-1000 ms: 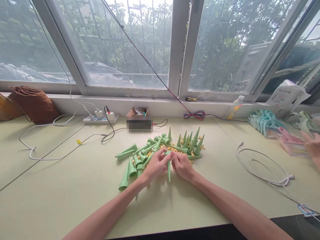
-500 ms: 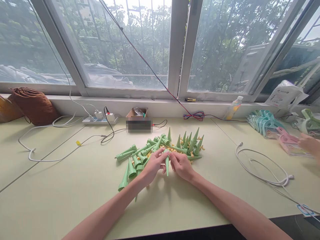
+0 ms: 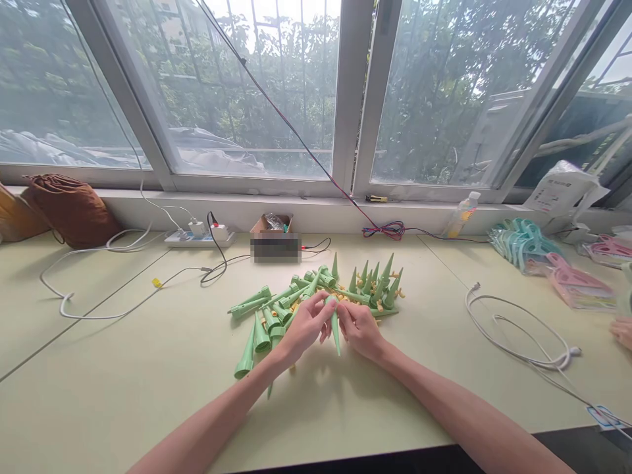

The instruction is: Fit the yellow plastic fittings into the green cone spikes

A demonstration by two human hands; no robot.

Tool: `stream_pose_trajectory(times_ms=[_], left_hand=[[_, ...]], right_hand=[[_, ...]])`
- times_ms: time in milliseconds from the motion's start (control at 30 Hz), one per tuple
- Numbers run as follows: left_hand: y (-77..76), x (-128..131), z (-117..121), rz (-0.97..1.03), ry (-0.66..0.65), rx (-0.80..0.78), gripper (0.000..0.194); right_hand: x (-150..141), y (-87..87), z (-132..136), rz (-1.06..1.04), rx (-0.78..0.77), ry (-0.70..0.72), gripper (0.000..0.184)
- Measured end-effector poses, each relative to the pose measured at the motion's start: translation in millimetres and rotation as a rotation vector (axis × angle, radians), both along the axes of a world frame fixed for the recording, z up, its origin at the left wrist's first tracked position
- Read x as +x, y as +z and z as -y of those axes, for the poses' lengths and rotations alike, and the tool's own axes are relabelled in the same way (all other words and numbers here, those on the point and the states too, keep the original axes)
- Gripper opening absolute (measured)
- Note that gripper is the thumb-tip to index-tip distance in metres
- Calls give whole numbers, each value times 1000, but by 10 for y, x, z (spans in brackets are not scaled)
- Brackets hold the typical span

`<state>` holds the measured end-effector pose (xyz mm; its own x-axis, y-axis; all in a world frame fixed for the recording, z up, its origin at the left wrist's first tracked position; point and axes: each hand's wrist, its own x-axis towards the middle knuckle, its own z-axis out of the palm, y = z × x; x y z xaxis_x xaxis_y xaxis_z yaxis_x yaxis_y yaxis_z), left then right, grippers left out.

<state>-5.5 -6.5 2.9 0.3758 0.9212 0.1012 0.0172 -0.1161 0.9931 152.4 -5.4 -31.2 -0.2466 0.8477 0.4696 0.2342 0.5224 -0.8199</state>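
"What were the hands doing?"
"The left hand [image 3: 309, 321] and right hand [image 3: 361, 326] pinched the wide end of a tapered green plastic spike [image 3: 336, 334] between them."
"Beyond them?"
"Loose green spikes [image 3: 249, 305] left, upright ones [image 3: 383, 280] right; farther, a cardboard box [image 3: 271, 224]."

Daylight comes through grey metal-framed sliding windows [image 3: 257, 85], with leafy green trees [image 3: 444, 79] and bars outside. Below runs a white wall ledge [image 3: 316, 212], meeting a long pale yellow-green desk [image 3: 148, 382] with visible seams.
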Motion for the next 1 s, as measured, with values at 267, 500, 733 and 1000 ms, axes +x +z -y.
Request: stream_pose_trajectory(times_ms=[267, 500, 733, 1000], left_hand=[[-30, -12, 3, -86, 28, 181, 28], [-40, -14, -3, -75, 9, 176, 28], [30, 5, 25, -53, 36, 127, 28], [20, 10, 4, 52, -12, 12, 30]], right_hand=[[-1, 12, 0, 10, 28, 9, 48], [-2, 9, -1, 13, 49, 6, 47], [-15, 12, 16, 12, 15, 8, 47], [-36, 30, 25, -14, 2, 7, 48]])
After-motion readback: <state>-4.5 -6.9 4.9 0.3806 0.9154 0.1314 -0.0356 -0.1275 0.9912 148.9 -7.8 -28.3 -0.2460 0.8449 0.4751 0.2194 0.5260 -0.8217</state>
